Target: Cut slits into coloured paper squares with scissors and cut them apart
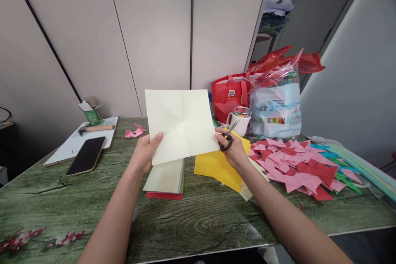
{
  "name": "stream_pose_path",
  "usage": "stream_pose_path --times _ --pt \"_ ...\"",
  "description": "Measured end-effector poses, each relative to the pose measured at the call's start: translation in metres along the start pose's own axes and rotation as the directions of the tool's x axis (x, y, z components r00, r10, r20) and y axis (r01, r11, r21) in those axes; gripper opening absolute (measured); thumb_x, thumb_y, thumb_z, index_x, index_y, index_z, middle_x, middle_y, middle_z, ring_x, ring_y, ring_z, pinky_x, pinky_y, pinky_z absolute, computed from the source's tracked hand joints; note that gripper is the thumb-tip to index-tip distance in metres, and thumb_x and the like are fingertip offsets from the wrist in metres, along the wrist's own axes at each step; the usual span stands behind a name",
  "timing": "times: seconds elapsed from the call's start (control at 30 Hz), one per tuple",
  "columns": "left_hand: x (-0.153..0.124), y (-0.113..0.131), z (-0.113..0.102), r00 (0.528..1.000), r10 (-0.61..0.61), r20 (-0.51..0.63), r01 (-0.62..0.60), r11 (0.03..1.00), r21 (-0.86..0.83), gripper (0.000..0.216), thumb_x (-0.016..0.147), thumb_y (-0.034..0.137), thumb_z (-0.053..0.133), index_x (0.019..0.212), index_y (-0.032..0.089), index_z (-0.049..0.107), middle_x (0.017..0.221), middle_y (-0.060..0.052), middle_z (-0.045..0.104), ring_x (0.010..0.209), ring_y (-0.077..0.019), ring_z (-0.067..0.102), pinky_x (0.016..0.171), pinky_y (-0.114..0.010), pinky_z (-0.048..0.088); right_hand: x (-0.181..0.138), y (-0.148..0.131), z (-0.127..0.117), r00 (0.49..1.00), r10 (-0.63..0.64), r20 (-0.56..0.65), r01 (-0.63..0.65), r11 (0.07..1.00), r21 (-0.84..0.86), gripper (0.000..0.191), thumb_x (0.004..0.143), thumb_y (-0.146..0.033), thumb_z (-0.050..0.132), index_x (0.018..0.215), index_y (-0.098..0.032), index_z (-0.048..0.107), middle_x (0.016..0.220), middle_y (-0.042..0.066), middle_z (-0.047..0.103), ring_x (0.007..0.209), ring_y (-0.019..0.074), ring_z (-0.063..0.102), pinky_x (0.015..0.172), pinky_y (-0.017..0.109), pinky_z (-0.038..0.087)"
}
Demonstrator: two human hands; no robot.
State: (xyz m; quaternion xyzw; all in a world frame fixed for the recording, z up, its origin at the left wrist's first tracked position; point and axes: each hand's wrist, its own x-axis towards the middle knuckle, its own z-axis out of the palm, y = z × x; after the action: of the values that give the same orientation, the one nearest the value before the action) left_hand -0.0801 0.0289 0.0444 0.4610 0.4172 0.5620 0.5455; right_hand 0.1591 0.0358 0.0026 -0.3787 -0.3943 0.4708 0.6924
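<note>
A pale cream sheet of paper (181,123) with fold creases is held upright above the table. My left hand (146,152) pinches its lower left corner, thumb on the front. My right hand (231,146) grips black-handled scissors (228,138), blades pointing up and right, at the sheet's right edge. Below the sheet lies a stack of coloured paper (165,179), cream on top and red at the bottom. A yellow sheet (218,165) lies under my right hand.
A pile of folded pink and red paper pieces (293,165) covers the right side. Behind stand a white mug (241,121), a red bag (230,97) and a plastic bag (275,103). On the left lie a phone (86,155), a hammer (95,128) and a small green box (92,113).
</note>
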Motion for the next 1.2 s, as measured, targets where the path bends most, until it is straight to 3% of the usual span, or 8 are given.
stream_pose_path --times 0.27,0.47,0.63,0.83,0.93,1.0,1.1,1.2 --pt "-0.008 0.006 0.004 0.971 -0.071 0.227 0.06 0.997 0.055 0.033 0.066 0.027 0.066 0.096 0.014 0.059 0.096 -0.01 0.065 0.077 -0.0215 0.063 0.063 -0.032 0.054 -0.005 0.002 0.001 0.974 -0.193 -0.122 0.188 0.981 -0.052 0.036 0.05 -0.024 0.073 0.083 -0.017 0.058 0.063 -0.003 0.056 0.054 0.0071 0.048 0.05 0.02 0.036" --pt "-0.011 0.009 0.004 0.958 -0.14 0.25 0.111 0.986 0.125 0.038 0.071 0.031 0.06 0.104 0.013 0.054 0.107 -0.015 0.059 0.066 -0.0233 0.065 0.048 -0.028 0.055 -0.001 0.0 -0.002 0.977 -0.179 -0.118 0.172 0.983 -0.067 0.036 0.049 -0.024 0.074 0.081 -0.017 0.059 0.061 -0.002 0.058 0.053 0.0081 0.05 0.051 0.022 0.038" --pt "-0.009 0.01 0.003 0.956 -0.169 0.241 0.138 0.98 0.141 0.031 0.071 0.027 0.061 0.095 0.008 0.057 0.092 -0.015 0.064 0.053 -0.0178 0.064 0.04 -0.02 0.052 0.0 -0.001 -0.003 0.978 -0.177 -0.11 0.169 0.983 -0.077 0.037 0.05 -0.027 0.074 0.082 -0.017 0.06 0.062 -0.003 0.057 0.052 0.0077 0.048 0.049 0.021 0.037" --pt "-0.005 0.007 0.001 0.974 -0.035 0.222 0.018 0.997 0.079 0.021 0.072 0.026 0.059 0.086 0.01 0.058 0.087 -0.01 0.063 0.049 -0.0134 0.061 0.029 -0.016 0.041 -0.006 -0.001 0.003 0.97 -0.164 -0.177 0.163 0.986 -0.02 0.032 0.062 -0.039 0.065 0.084 -0.017 0.057 0.065 -0.002 0.055 0.053 0.0078 0.05 0.052 0.023 0.043" --pt "-0.002 0.007 -0.001 0.985 0.056 0.165 -0.063 0.997 0.037 0.021 0.073 0.025 0.059 0.087 0.011 0.057 0.079 -0.007 0.062 0.048 -0.0126 0.06 0.028 -0.016 0.039 -0.018 0.004 0.013 0.996 -0.08 -0.05 0.08 0.997 -0.01 0.031 0.065 -0.039 0.063 0.082 -0.016 0.052 0.062 -0.002 0.056 0.053 0.0086 0.052 0.055 0.025 0.044" --pt "-0.002 0.007 -0.002 0.986 0.101 0.133 -0.104 0.994 0.017 0.022 0.072 0.025 0.059 0.09 0.011 0.056 0.075 -0.006 0.062 0.047 -0.0123 0.059 0.028 -0.016 0.038 -0.03 0.007 0.021 0.987 -0.008 0.159 0.015 0.999 -0.047 0.032 0.063 -0.037 0.064 0.083 -0.018 0.049 0.06 -0.003 0.057 0.052 0.0092 0.052 0.055 0.025 0.044" --pt "-0.003 0.009 -0.001 0.984 0.13 0.125 -0.131 0.991 0.002 0.023 0.072 0.025 0.059 0.09 0.012 0.055 0.072 -0.006 0.062 0.046 -0.0119 0.058 0.028 -0.016 0.036 -0.049 0.013 0.031 0.849 0.151 0.506 -0.073 0.983 -0.171 0.032 0.06 -0.035 0.068 0.078 -0.017 0.049 0.062 -0.001 0.057 0.057 0.0103 0.052 0.057 0.025 0.041" --pt "-0.006 0.011 0.004 0.983 0.107 0.152 -0.111 0.994 0.018 0.024 0.072 0.028 0.059 0.088 0.01 0.056 0.063 -0.005 0.061 0.043 -0.0117 0.056 0.028 -0.016 0.035 -0.062 0.017 0.037 0.749 0.245 0.615 -0.097 0.96 -0.263 0.036 0.059 -0.039 0.067 0.082 -0.015 0.053 0.059 -0.004 0.05 0.054 0.0083 0.045 0.053 0.023 0.035"
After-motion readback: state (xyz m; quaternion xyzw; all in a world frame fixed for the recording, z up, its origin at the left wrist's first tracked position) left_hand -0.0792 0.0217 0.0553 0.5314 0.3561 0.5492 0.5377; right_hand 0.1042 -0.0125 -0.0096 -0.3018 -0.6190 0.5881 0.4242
